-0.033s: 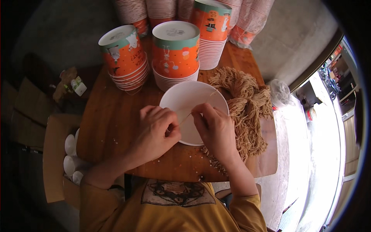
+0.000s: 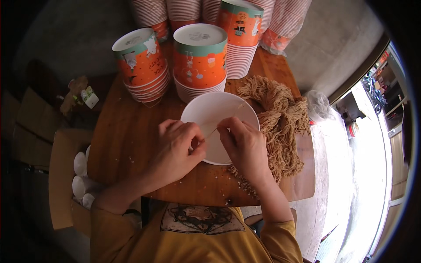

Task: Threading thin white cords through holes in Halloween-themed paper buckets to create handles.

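A white paper bowl [image 2: 219,111] lies on the wooden table [image 2: 125,131] in front of me. Both hands hover over its near rim. My left hand [image 2: 177,147] and my right hand [image 2: 243,144] each pinch an end of one thin tan strand [image 2: 212,131], which stretches between them above the bowl. A heap of the same tan strands [image 2: 280,120] lies just right of the bowl, touching my right wrist.
Three stacks of orange and teal printed paper tubs [image 2: 140,65] [image 2: 199,57] [image 2: 241,35] stand behind the bowl, with more stacks beyond. A cardboard box of white cups [image 2: 81,171] sits at the left table edge. A clear plastic bag [image 2: 318,105] lies right. Small crumbs dot the near edge.
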`<state>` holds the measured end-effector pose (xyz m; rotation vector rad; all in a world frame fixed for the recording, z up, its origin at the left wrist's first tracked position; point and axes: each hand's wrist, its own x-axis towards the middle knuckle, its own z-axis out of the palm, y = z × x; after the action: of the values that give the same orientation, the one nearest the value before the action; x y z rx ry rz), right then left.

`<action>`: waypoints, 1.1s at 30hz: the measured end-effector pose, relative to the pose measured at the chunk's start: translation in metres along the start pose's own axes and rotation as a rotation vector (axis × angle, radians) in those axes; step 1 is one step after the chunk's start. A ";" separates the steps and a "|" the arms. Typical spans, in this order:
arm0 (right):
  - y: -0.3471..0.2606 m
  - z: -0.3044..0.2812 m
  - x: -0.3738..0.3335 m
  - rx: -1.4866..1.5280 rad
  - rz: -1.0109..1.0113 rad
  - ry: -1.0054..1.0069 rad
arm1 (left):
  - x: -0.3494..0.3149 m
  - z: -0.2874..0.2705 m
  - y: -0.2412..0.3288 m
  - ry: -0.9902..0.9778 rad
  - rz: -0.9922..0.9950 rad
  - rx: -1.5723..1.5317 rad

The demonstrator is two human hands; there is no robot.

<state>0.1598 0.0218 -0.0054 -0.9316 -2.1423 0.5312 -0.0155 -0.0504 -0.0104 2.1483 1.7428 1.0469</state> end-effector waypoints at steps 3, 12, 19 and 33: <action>0.001 0.000 0.001 0.025 -0.018 -0.018 | 0.001 0.001 0.001 0.032 -0.008 -0.040; 0.017 -0.006 0.014 -0.015 0.016 0.083 | 0.001 -0.005 -0.008 -0.038 0.120 0.059; 0.019 -0.002 0.014 -0.003 0.065 0.032 | -0.005 -0.011 -0.011 -0.034 0.181 -0.066; 0.017 0.000 0.013 -0.010 0.053 0.030 | -0.007 -0.020 -0.026 -0.084 0.292 -0.145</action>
<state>0.1618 0.0429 -0.0096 -0.9987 -2.1001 0.5301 -0.0482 -0.0549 -0.0130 2.3611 1.3008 1.0929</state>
